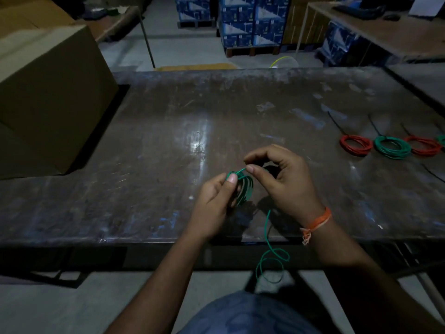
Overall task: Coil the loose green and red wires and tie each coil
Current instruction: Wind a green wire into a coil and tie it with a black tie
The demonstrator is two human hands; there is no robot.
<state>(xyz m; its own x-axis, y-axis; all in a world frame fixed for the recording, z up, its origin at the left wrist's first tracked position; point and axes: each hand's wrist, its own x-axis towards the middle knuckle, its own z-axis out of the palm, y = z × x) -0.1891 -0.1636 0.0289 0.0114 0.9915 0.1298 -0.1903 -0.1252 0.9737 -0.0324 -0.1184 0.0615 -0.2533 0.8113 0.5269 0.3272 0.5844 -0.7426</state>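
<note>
My left hand grips a small coil of green wire above the near part of the dark table. My right hand pinches the same wire just right of the coil's top. The loose tail of the green wire hangs down past the table's front edge in a few loops. At the right of the table lie tied coils: a red coil, a green coil, another red coil and a green one cut off by the frame edge.
A large cardboard box fills the table's left end. Black cable ties lie near the finished coils on the right. Stacked blue cartons and another table stand beyond the far edge.
</note>
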